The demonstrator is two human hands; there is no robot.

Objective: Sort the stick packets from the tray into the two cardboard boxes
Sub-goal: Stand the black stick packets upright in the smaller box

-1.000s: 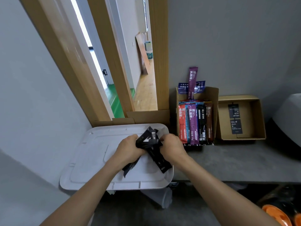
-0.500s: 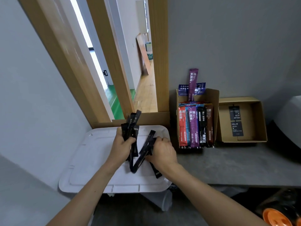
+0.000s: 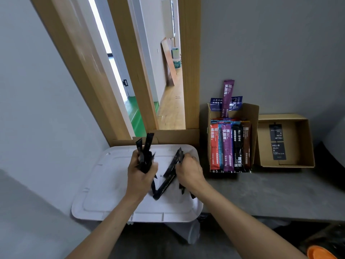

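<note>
Black packets (image 3: 169, 174): light, limp, likely slick foil sticks, best pinched mid-length; left hand (image 3: 141, 172) clamped on an upright bunch, right hand (image 3: 189, 171) apparently closed on others lying on the tray (image 3: 104, 199) beneath it, boxes (image 3: 253, 116) beyond the right hand.

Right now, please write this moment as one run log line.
left hand: holds black packets bunch | right hand: grips black packet over white tray | right box: no packets

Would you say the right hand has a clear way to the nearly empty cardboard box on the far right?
Probably yes: the right hand is over the white tray, and only bare grey ledge lies before the right box.
</note>
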